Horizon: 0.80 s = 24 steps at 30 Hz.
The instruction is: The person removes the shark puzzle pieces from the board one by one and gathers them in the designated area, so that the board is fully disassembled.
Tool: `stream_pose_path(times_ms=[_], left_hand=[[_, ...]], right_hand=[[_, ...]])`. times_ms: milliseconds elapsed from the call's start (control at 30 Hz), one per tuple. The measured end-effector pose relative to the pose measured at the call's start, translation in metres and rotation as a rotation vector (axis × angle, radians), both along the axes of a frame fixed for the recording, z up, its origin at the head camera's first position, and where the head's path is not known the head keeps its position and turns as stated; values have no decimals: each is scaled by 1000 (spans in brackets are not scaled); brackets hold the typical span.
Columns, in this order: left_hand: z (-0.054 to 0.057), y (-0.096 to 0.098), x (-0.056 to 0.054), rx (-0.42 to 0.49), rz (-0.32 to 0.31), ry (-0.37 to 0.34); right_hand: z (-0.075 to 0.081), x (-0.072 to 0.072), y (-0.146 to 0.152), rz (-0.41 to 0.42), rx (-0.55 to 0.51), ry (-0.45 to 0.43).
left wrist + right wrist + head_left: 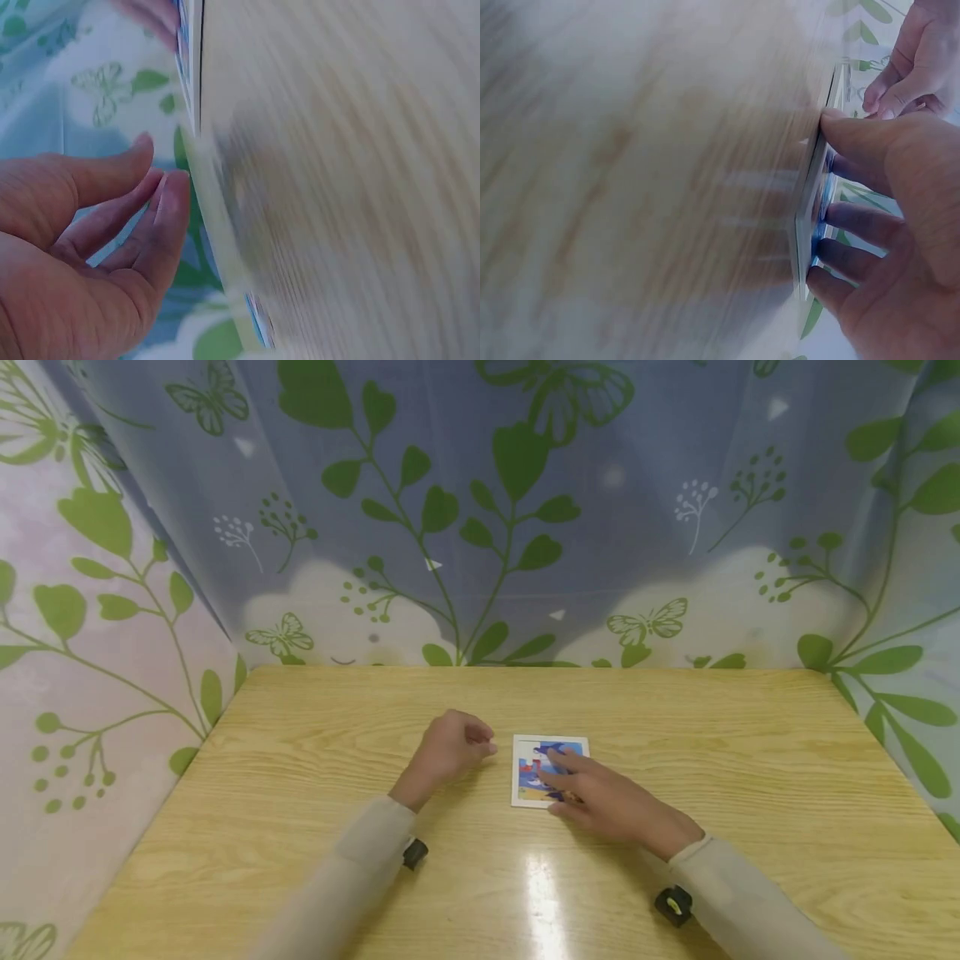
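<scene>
A small picture jigsaw in a white frame (515,787) lies flat on the table. Its picture is mostly blue, with a whitish patch at the upper left. My right hand (617,802) rests over the right part of the jigsaw and hides some of it. In the right wrist view its fingers (862,223) are spread on the picture, and the thumb is at the frame's edge. Just left of the frame, my left hand (450,747) hovers with loosely bent fingers. A gap shows between its thumb and fingertips in the left wrist view, with nothing held there.
The light wood-grain table (300,760) meets a leaf-patterned curtain (465,527) at the back. A small flat thing with a blue edge (259,321) lies on the table in the left wrist view. Each sleeve carries a small black device (673,906).
</scene>
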State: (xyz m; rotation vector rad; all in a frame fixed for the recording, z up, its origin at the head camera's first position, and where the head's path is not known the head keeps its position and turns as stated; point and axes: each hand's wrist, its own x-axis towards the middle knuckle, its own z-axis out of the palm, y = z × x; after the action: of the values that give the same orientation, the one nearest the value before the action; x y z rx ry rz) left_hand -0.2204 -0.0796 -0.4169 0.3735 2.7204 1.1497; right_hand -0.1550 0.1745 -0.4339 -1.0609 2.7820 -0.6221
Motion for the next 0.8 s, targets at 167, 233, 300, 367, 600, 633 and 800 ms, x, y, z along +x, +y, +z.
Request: stream_pose_path(times_ms=[167,233,300,367,600,633,800], left_hand=[[-4,23,4,-28,-127,-27],[-6,29,6,-50,-152,-37],[-8,33,6,-78,-163,-37],[-9,35,7,-98,-165,-39],[-10,36,7,-107,-160,-22],[-10,36,7,-104,-157,-25],[-9,36,6,-97,-151,-41]], right_hand=[[-1,0,2,-16,-4,29],[-1,0,2,-18,-5,41],[0,1,3,-13,-1,56],[0,2,5,-4,9,71],[2,7,10,9,29,67],[2,8,9,8,27,63],[1,11,8,-1,24,78]])
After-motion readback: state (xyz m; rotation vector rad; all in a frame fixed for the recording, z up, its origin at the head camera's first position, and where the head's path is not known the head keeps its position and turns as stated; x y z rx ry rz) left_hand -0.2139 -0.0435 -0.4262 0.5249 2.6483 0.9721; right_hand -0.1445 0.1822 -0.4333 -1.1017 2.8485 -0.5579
